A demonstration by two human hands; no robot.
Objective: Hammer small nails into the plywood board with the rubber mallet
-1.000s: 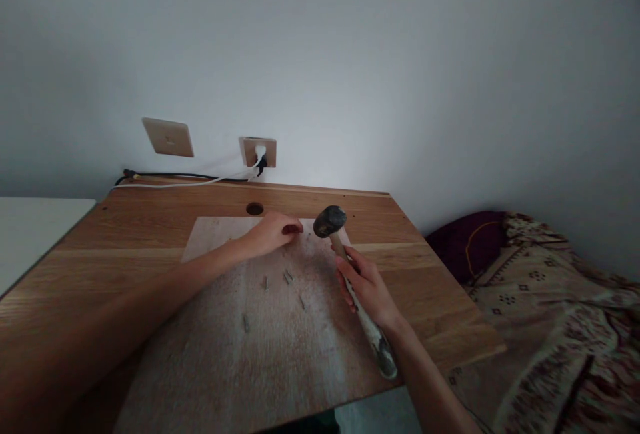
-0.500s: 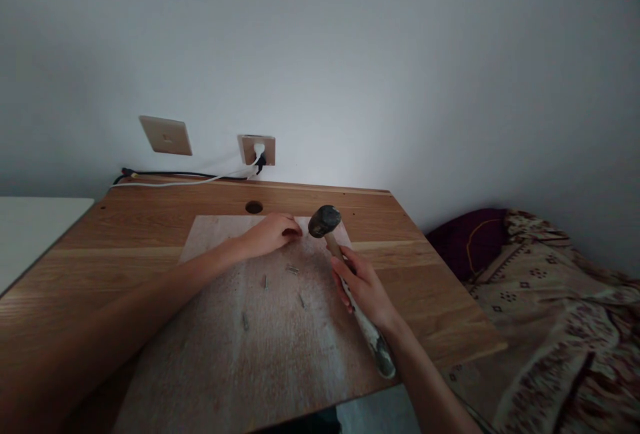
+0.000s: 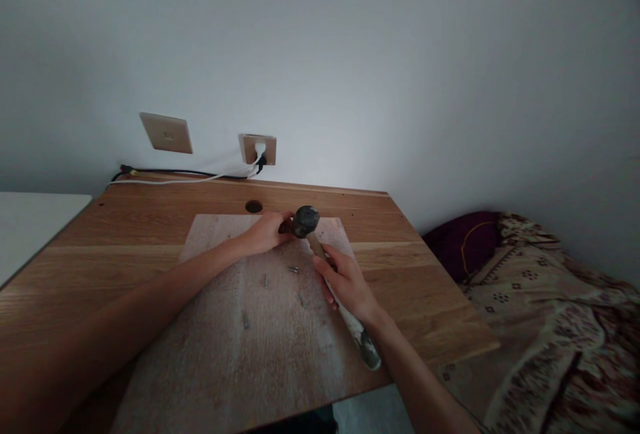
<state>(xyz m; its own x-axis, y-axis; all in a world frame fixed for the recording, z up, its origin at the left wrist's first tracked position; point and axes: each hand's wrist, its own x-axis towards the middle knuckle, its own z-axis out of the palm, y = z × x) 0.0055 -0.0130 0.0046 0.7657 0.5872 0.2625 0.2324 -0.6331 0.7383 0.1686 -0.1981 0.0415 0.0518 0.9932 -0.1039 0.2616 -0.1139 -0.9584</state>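
My right hand (image 3: 347,282) is closed round the pale, stained handle of a mallet (image 3: 305,222) with a dark, rounded head. That head is up over the far part of a worn wooden board (image 3: 210,367), right beside my left fingertips. Bent at the fingers, my left hand (image 3: 266,233) rests at the board's far side in a pinch; the mallet head hides its tips and whatever they hold. Several small metal nails lie loose on the board, among them a nail (image 3: 293,269) in the middle, a nail (image 3: 302,299) to its right and a nail (image 3: 245,319) nearer me.
Under the board is a wooden table (image 3: 420,287) with a round cable hole (image 3: 254,207). White and black cables (image 3: 185,181) run along its back edge to a wall socket (image 3: 259,150). Patterned bedding (image 3: 530,314) lies to the right, a white surface (image 3: 40,227) to the left.
My right hand has brought the mallet left, so its head now overlaps my left fingertips in view. My left hand has hardly moved. The nails lie as before.
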